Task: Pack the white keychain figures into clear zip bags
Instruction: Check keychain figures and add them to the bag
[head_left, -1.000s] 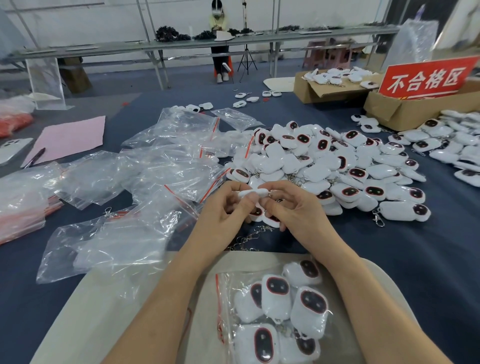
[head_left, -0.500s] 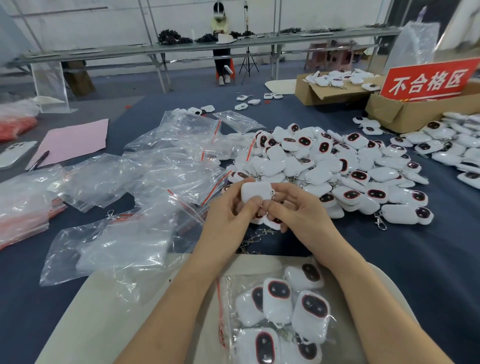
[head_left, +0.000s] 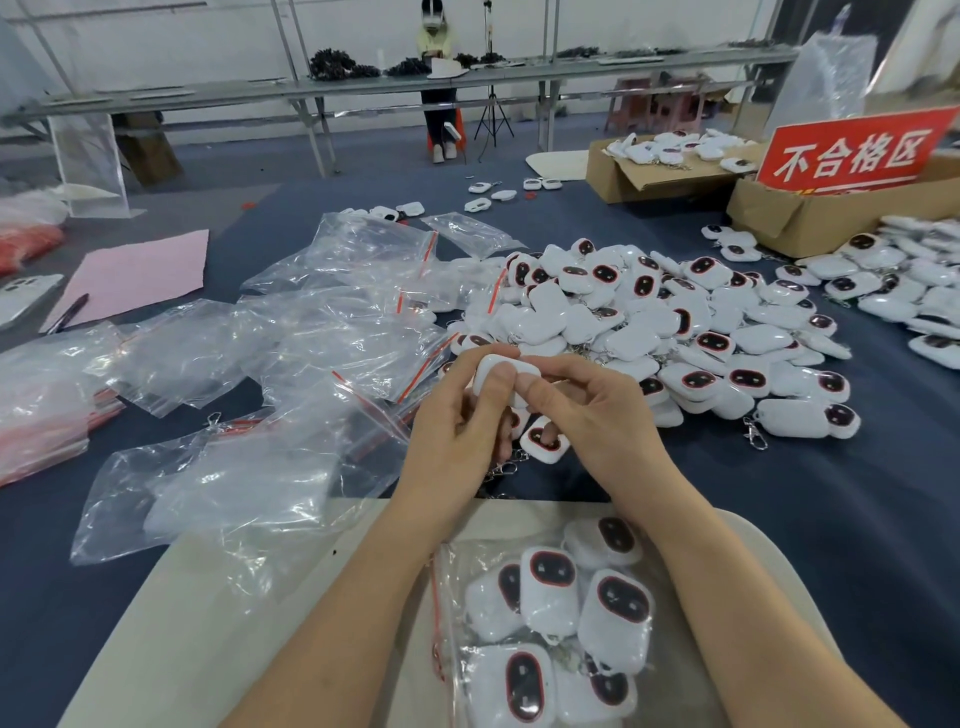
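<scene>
Both hands raised together, left hand (head_left: 457, 431) and right hand (head_left: 592, 415) pinching one white keychain figure (head_left: 501, 370), thumbs on top

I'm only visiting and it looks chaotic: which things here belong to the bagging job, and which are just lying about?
In the job: white keychain figure held by left hand and right hand; pile of figures; empty zip bags; filled zip bag.
Lying about: pink sheet; pen; phone; tripod.

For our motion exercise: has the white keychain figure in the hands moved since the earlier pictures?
Yes. The white keychain figure rose slightly towards the heap of white figures, turning broadside.
</scene>
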